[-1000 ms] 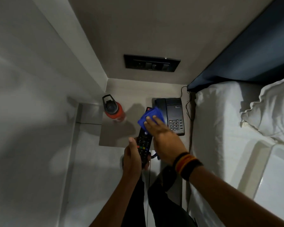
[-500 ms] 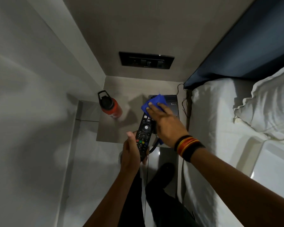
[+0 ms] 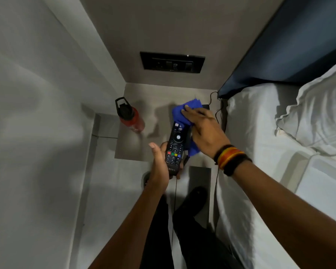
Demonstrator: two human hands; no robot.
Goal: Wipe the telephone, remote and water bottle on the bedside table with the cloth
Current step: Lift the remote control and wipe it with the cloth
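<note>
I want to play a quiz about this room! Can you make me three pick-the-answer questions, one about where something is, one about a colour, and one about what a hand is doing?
1. Where does the bottle stand?
A. on the bed
B. on the table, left of the remote
C. on the floor

2. What colour is the cloth?
A. blue
B. yellow
C. white

3. What is the left hand doing?
A. resting flat on the pillow
B. holding the remote
C. gripping the bottle

Answers:
1. B, the red bottle stands upright on the table, left of the remote.
2. A, the cloth under the right hand is bright blue.
3. B, the left hand's fingers wrap the remote's lower end, buttons facing up.
</note>
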